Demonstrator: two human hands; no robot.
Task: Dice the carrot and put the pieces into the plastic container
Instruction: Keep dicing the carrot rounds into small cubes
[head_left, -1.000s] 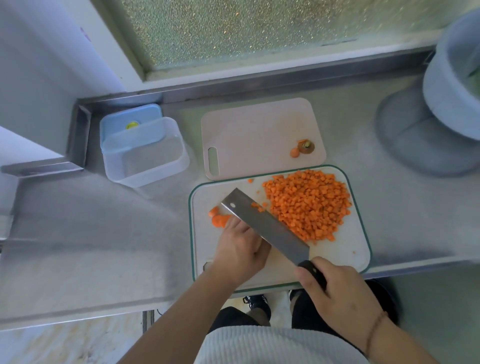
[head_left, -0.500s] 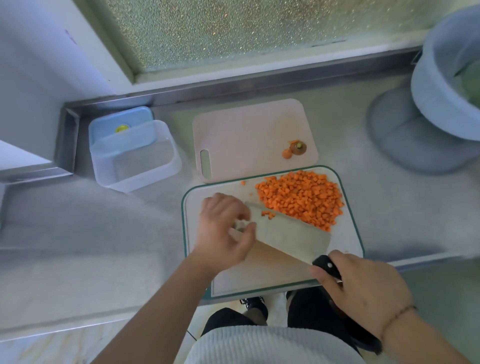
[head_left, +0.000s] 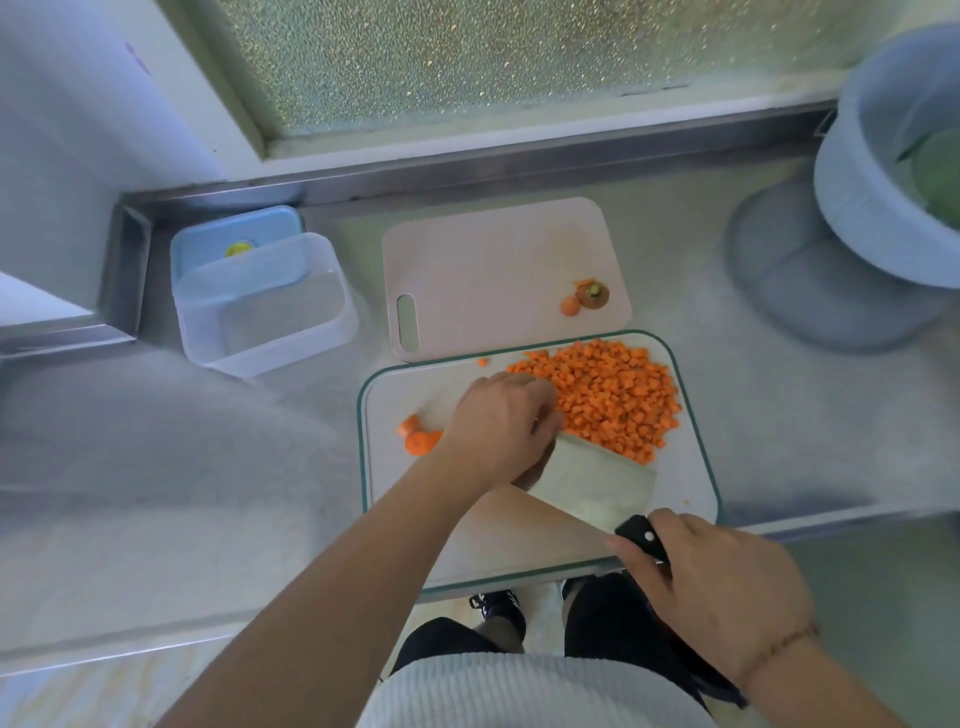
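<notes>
A heap of diced carrot (head_left: 608, 397) lies on the far right of the green-rimmed cutting board (head_left: 691, 483). My right hand (head_left: 717, 592) grips the black handle of a cleaver (head_left: 597, 480), whose blade lies nearly flat against the near edge of the heap. My left hand (head_left: 498, 426) rests with curled fingers at the heap's left side, touching the dice and the blade's tip. Two uncut carrot slices (head_left: 418, 436) sit on the board's left part. The clear plastic container (head_left: 265, 306) stands empty to the far left of the board.
A blue lid (head_left: 234, 244) lies behind the container. A pink cutting board (head_left: 493, 270) beyond holds the carrot top and a scrap (head_left: 587, 296). A pale blue bowl on a stand (head_left: 852, 208) fills the right side. The steel counter's front edge runs just under the board.
The cleaver went from upright over the board to lying flat against the heap. My left hand left the carrot slices and moved right to the dice.
</notes>
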